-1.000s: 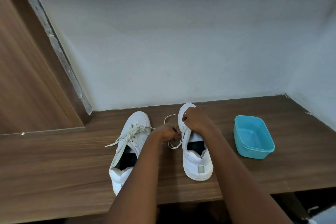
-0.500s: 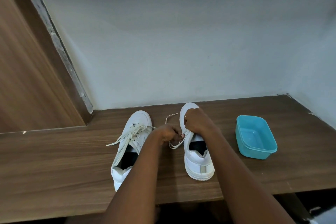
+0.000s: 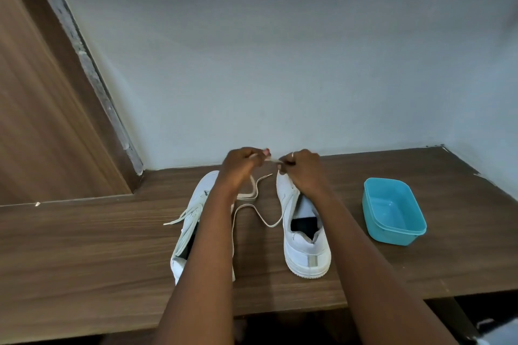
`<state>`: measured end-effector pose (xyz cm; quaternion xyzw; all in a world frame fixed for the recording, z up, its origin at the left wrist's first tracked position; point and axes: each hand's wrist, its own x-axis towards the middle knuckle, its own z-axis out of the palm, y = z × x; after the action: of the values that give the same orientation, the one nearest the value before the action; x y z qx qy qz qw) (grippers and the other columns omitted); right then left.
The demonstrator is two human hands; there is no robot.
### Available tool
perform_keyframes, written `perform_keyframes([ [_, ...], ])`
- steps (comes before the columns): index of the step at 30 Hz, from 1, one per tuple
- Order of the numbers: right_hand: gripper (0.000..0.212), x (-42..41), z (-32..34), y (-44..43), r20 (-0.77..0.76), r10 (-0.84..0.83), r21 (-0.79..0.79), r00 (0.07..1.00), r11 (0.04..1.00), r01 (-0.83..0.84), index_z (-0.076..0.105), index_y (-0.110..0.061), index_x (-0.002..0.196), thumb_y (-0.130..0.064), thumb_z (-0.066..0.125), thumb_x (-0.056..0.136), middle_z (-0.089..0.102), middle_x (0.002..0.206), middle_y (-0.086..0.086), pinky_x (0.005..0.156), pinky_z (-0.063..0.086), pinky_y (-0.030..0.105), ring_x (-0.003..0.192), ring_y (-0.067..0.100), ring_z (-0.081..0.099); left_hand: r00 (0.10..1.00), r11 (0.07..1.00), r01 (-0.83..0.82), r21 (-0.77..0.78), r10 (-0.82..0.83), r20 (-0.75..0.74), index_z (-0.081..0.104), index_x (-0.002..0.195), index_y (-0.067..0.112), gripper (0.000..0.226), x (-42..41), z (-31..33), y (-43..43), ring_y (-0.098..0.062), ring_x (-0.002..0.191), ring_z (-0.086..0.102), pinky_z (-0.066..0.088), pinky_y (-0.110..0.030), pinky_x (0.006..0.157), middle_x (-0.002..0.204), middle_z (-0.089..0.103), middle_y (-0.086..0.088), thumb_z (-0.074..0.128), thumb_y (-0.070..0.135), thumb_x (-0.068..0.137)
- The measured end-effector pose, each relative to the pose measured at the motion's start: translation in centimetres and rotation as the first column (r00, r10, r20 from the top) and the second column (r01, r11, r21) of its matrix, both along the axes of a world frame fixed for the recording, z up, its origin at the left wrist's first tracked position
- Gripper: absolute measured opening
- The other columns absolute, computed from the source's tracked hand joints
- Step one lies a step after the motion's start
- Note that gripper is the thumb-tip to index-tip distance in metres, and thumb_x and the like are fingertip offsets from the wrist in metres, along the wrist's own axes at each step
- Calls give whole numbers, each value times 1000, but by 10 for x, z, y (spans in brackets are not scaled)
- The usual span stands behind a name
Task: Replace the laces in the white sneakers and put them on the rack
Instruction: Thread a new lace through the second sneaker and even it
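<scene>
White lace (image 3: 269, 225) was pinched in both my grips, raised close to the wall (image 3: 280, 64) at the back of the table (image 3: 84, 246). My left grip (image 3: 241, 162) had its fingers curled round one stretch. My right grip (image 3: 302, 171) was clamped on another, and a short taut piece ran between them. The rest dropped in loose loops onto the wood between the shoes. The left sneaker (image 3: 203, 193) lay partly under my left forearm, laced, with its ends trailing off to the left. The right sneaker (image 3: 305, 249) stood upright near it, heel toward me and tongue lifted open. A blue tub (image 3: 392, 210) sat further right, apart from that shoe.
</scene>
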<state>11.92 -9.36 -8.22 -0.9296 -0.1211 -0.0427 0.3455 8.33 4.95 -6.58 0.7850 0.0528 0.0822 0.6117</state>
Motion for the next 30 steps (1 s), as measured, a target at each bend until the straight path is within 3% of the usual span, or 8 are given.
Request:
perform_keyframes([
  [3,19,-4,17,-5,58,-42,229,997,973,27,75,-11,100,-17,61,89,73,101,5,66,34,1,97,14,64,997,994,-70,-88,69,-18,71,95,10,33,-1,6,5,7,59,55,41,-14,64,56,58,7,46,31,98],
  [6,17,-7,29,-6,42,-76,404,996,913,53,77,-13,92,-15,61,87,74,101,0,73,36,4,97,8,63,991,952,3,306,39,-130,70,94,17,27,-1,1,-3,-2,66,58,37,-20,60,61,65,6,45,23,97],
  [8,15,-11,34,-6,9,-76,515,997,855,61,77,-14,89,-15,63,85,74,99,-1,80,43,11,93,5,62,978,907,130,400,-50,-204,69,94,15,19,-1,-7,-15,-5,65,60,40,-15,58,81,72,-3,51,11,92],
  [11,14,-14,36,-6,-5,-74,579,997,813,63,77,-17,82,-13,64,83,74,91,-3,77,52,24,86,5,65,966,911,223,347,-160,-203,72,101,16,21,-1,-16,-35,-1,69,60,41,-13,59,96,71,-1,69,27,84],
  [14,19,-15,36,-7,-52,-50,634,997,770,72,74,-24,73,-11,64,82,74,84,-2,67,58,31,81,14,68,993,945,122,304,-117,-34,73,85,19,13,6,-17,-48,2,67,56,37,-20,62,71,66,7,67,32,85],
  [20,20,-11,36,-20,-94,-61,773,994,624,111,74,-24,69,-8,68,78,75,79,-2,83,51,25,88,14,70,999,968,37,-247,-28,41,71,98,9,13,11,-19,-51,-4,77,63,49,-8,66,85,69,3,62,13,90],
  [25,12,-6,34,-36,-136,-133,806,982,561,188,75,-24,77,-12,71,77,75,85,-7,79,46,23,93,7,67,996,992,69,-106,-74,-48,64,86,18,11,15,-33,-47,-11,92,61,48,-16,78,92,67,4,57,13,93],
  [30,13,-11,35,-36,-152,-32,822,988,551,145,74,-9,93,-7,67,82,74,91,5,54,44,6,82,2,68,992,986,120,-119,-114,59,68,110,13,23,14,-27,-60,-9,97,63,50,-19,87,102,69,0,65,10,87],
])
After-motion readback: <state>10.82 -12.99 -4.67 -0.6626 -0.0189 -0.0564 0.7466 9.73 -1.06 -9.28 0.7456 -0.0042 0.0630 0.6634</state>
